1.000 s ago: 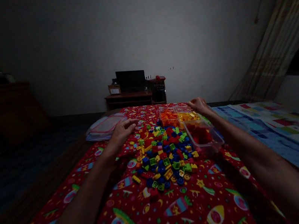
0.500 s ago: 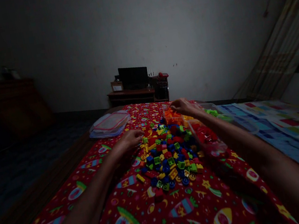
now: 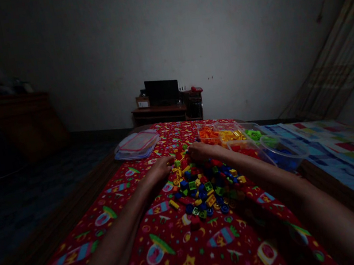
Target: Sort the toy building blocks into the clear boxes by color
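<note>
Grip closure is unclear on left hand [image 3: 161, 169] and right hand [image 3: 199, 151], apparently picking through bricks [image 3: 202, 189]; next needs a precise pinch.

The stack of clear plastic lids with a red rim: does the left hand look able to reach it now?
Probably yes: the stack lies beyond the left hand, only red patterned cloth shows between them, and the right hand is well aside.

The light is dim, with heavy shadow on the red cloth [image 3: 197, 239].
</note>
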Action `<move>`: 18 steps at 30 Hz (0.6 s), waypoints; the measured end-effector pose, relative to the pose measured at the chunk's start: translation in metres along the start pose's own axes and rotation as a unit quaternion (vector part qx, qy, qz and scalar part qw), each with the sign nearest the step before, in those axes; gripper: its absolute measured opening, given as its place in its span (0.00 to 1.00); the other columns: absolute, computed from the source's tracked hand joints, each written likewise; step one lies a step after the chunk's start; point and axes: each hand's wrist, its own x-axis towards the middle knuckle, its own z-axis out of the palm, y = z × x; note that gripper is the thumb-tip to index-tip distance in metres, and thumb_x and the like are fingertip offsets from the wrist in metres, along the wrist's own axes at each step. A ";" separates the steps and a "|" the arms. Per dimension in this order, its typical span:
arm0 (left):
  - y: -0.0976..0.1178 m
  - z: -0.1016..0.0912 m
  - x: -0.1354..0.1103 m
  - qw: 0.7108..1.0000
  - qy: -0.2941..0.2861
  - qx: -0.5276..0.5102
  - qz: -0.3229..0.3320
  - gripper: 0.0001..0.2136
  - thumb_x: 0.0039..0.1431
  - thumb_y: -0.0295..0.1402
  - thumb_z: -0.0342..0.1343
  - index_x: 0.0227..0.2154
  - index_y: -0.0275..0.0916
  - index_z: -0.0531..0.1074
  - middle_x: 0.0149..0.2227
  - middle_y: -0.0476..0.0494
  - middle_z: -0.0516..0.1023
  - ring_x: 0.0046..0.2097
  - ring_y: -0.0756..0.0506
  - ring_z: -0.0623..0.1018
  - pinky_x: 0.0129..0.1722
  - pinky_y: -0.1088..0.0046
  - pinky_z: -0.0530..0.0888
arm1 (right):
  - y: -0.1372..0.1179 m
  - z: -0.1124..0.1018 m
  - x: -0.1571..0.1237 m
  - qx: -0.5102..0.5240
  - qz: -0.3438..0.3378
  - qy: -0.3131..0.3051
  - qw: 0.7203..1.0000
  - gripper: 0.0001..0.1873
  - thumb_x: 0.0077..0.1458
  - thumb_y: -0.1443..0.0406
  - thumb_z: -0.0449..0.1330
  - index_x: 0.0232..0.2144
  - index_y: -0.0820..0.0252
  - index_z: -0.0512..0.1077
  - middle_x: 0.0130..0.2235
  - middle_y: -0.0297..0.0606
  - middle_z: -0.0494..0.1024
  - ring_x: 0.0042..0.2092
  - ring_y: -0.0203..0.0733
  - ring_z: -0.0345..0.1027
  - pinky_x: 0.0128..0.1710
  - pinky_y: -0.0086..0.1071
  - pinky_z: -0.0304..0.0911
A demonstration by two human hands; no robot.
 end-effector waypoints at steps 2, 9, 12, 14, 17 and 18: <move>0.004 0.002 0.002 1.000 -0.004 0.008 0.002 0.25 0.49 0.23 0.50 0.52 0.37 0.69 0.51 0.41 0.74 0.52 0.42 0.73 0.52 0.71 0.68 | -0.001 -0.007 -0.010 0.042 0.043 0.002 0.998 0.12 0.51 0.67 0.56 0.37 0.67 0.75 0.36 0.47 0.77 0.34 0.40 0.69 0.29 0.27 0.58; 0.009 -0.013 0.000 1.000 -0.017 -0.014 -0.004 0.30 0.46 0.25 0.52 0.57 0.36 0.63 0.50 0.40 0.74 0.47 0.43 0.75 0.42 0.74 0.73 | 0.003 -0.008 -0.061 0.289 0.153 0.195 0.925 0.18 0.42 0.65 0.62 0.39 0.63 0.76 0.36 0.42 0.77 0.37 0.43 0.69 0.35 0.31 0.61; 0.012 -0.027 -0.004 0.997 -0.075 -0.028 0.008 0.28 0.44 0.27 0.53 0.54 0.38 0.66 0.48 0.43 0.76 0.44 0.44 0.76 0.37 0.77 0.73 | 0.003 0.000 -0.079 0.441 0.176 0.245 0.845 0.18 0.44 0.61 0.60 0.38 0.63 0.77 0.30 0.38 0.77 0.30 0.39 0.67 0.29 0.30 0.60; 0.015 -0.032 -0.004 0.991 -0.129 -0.029 0.009 0.23 0.44 0.28 0.53 0.48 0.37 0.71 0.43 0.44 0.78 0.39 0.45 0.77 0.33 0.78 0.73 | 0.002 0.002 -0.087 0.541 0.175 0.263 0.779 0.17 0.44 0.60 0.59 0.36 0.63 0.76 0.27 0.36 0.76 0.27 0.35 0.64 0.26 0.28 0.58; 0.019 -0.030 -0.005 0.987 -0.160 0.007 0.003 0.17 0.45 0.28 0.52 0.40 0.35 0.75 0.38 0.45 0.80 0.37 0.45 0.77 0.32 0.78 0.72 | 0.000 0.003 -0.090 0.695 0.177 0.264 0.645 0.10 0.45 0.62 0.59 0.31 0.61 0.74 0.27 0.34 0.74 0.26 0.31 0.63 0.24 0.24 0.58; 0.022 -0.028 -0.006 0.987 -0.156 0.022 0.004 0.17 0.45 0.29 0.52 0.40 0.35 0.75 0.38 0.45 0.80 0.37 0.45 0.77 0.32 0.78 0.71 | 0.000 0.003 -0.089 0.736 0.177 0.259 0.600 0.08 0.46 0.63 0.58 0.30 0.60 0.73 0.27 0.34 0.74 0.27 0.31 0.64 0.24 0.23 0.59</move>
